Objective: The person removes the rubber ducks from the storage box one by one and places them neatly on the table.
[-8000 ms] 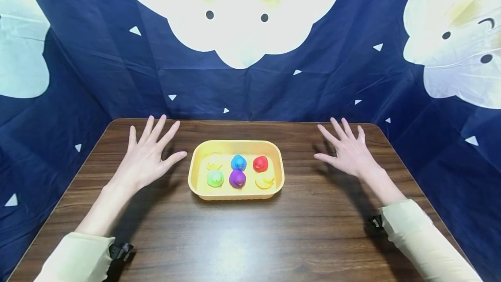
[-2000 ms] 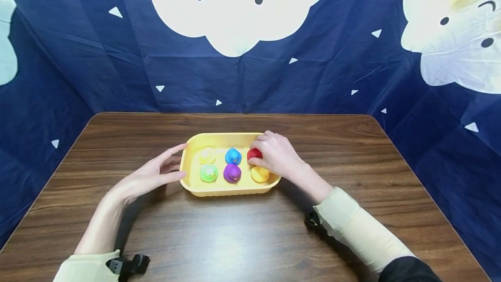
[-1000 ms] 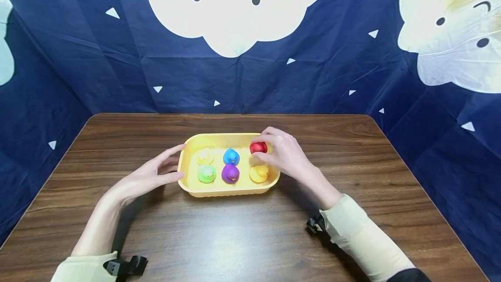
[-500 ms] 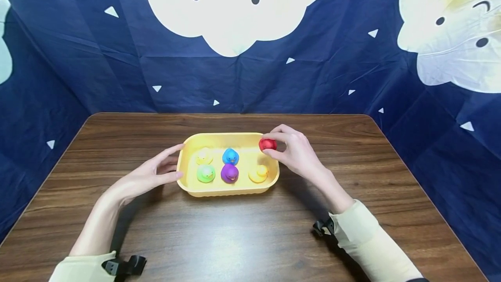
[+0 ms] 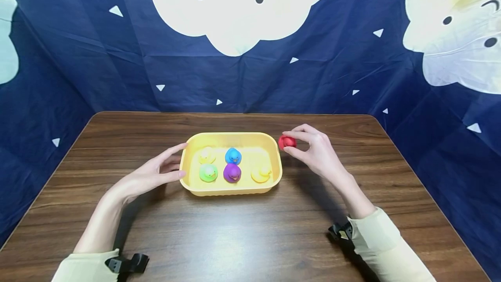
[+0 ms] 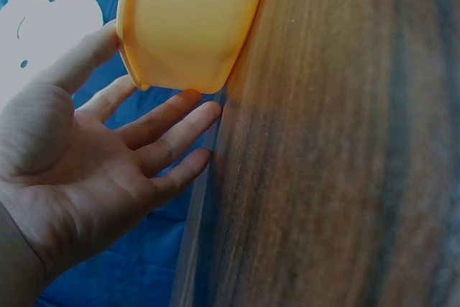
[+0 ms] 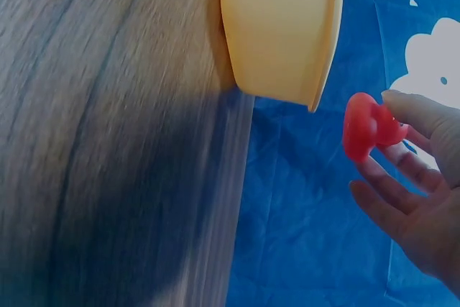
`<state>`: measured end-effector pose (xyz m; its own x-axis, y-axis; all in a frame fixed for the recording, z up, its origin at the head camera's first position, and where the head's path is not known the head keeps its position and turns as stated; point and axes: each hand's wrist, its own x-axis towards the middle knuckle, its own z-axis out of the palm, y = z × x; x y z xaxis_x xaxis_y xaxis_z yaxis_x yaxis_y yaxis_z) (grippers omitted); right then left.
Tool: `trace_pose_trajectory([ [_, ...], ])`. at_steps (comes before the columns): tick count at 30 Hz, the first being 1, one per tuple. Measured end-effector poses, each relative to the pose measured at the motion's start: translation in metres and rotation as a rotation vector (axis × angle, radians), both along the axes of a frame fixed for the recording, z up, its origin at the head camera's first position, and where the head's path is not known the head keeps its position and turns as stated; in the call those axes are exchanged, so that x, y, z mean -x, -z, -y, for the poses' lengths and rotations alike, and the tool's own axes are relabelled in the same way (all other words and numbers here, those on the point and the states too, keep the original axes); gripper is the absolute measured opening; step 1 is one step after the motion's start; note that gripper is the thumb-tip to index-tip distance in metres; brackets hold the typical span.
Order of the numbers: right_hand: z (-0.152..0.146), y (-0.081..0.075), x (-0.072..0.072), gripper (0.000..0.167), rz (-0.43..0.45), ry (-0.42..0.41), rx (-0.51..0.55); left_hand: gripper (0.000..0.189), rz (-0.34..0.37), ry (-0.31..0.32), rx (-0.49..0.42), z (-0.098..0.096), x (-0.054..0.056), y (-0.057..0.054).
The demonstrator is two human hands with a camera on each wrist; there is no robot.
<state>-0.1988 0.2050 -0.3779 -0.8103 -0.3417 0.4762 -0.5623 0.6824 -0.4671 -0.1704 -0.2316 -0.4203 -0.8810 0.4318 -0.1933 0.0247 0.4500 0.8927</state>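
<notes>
A red toy duck [image 5: 287,142] is pinched between the thumb and fingers of my right hand [image 5: 322,155], raised just beyond the right end of a yellow plastic tray [image 5: 231,192]. In the right wrist view the red duck [image 7: 366,127] hangs clear of the tray. My left hand [image 5: 146,176] touches the tray's left end with thumb and fingertips, its fingers fairly straight. Inside the tray sit a pale yellow duck [image 5: 207,156], a green duck [image 5: 208,173], a blue duck [image 5: 233,156], a purple duck [image 5: 232,173] and a yellow duck [image 5: 260,175].
The tray stands on a dark wood-grain table [image 5: 235,238]. Behind and beside the table hangs a navy cloth [image 5: 188,82] with white clouds and small triangles. A black wrist-camera strap [image 5: 127,263] shows at my left sleeve, another strap [image 5: 341,231] at the right.
Both hands first lay spread apart from the tray. My left hand came to its left end; my right hand took the red duck, lifted it over the rim and carried it right.
</notes>
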Motion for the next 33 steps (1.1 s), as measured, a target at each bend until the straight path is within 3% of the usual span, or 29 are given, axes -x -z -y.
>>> trace_pose_trajectory([
  [33, -0.026, 0.017, -0.008, 0.040, 0.131, 0.094, 0.037, 0.081, 0.012, -0.003, 0.019, -0.002, 0.000, -0.002],
])
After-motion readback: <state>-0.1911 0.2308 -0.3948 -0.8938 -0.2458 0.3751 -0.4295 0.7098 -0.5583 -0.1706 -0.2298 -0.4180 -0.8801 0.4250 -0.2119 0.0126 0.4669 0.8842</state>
